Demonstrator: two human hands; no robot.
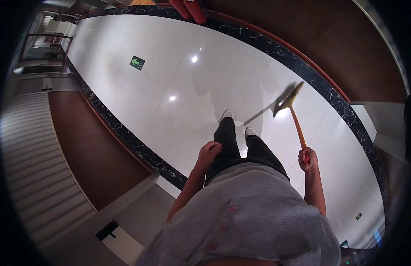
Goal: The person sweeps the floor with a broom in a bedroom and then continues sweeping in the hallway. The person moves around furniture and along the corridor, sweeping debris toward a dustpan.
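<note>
My right hand (307,159) is closed around the red end of an orange handle, out to the right of my body. The handle runs forward to a yellowish broom-like head (288,100), which is blurred; a dark shadow of the tool lies on the floor beside it. Whether the head touches the floor I cannot tell. My left hand (210,152) hangs in front of my left thigh with its fingers curled and nothing visible in it. Below are my dark trousers and light shoes (249,131) on the glossy pale tiled floor (179,76).
Black marbled borders (278,55) edge the corridor on both sides, beside dark red-brown walls. Two red cylinders (194,11) stand at the far wall. A green arrow sign (137,63) lies flat on the floor. A door with a dark handle (109,231) is at the lower left.
</note>
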